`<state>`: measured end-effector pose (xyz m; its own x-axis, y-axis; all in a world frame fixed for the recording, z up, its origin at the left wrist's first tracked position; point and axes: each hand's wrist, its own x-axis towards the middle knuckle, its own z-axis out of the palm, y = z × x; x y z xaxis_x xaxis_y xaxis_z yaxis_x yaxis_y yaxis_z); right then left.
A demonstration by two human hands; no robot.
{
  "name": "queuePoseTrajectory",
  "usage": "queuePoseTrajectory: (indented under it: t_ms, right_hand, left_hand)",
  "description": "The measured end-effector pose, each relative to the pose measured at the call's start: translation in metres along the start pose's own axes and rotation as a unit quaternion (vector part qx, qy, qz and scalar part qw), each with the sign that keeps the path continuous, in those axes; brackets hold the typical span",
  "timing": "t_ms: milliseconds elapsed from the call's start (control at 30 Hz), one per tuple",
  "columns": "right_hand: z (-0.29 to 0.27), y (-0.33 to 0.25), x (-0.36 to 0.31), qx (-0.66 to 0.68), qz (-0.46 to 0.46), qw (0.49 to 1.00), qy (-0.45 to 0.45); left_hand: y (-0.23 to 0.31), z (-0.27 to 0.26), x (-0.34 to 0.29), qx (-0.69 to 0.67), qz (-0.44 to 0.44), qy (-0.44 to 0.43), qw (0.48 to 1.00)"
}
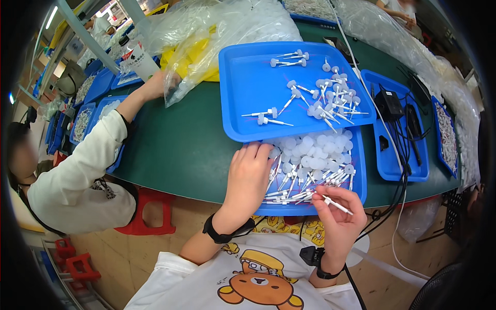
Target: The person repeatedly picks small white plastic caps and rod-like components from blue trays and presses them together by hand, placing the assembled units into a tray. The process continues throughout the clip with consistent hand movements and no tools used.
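Note:
My right hand (342, 209) pinches a small white plastic rod (338, 205) with a wider collar, held over the near edge of the lower blue tray (361, 155). That tray holds a heap of translucent white discs (315, 150) and, nearer me, many white rods (289, 194) with thin pinkish wires. My left hand (249, 173) lies over the tray's left side, its fingers bent together beside the discs; the fingertips are hidden, so what they hold is unclear. Overlapping the lower tray's far part is a second blue tray (248, 88) with rods that have discs fitted on their ends (330, 95).
At the left, another person's arm (98, 142) reaches to a clear plastic bag (191, 77) with yellow material. On the right, a blue tray (400, 170) contains a black adapter (388, 103) and cables. A white cable crosses the green table (170, 150). Red stools (150, 212) stand below.

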<state>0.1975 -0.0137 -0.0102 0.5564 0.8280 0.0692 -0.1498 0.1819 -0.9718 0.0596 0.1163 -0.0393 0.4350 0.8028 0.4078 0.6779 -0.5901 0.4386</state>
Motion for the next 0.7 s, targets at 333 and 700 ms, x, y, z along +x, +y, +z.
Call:
queuePoseTrajectory:
  t_ms: [333, 700]
  right_hand:
    - [-0.001, 0.006, -0.001, -0.053, -0.049, 0.997, -0.025]
    - [0.002, -0.010, 0.001, -0.177, -0.233, 0.948, -0.129]
  left_hand:
    - [0.010, -0.017, -0.002, -0.129, -0.032, -0.032, 0.991]
    - [0.017, -0.045, -0.025, -0.682, -0.218, -0.213, 0.665]
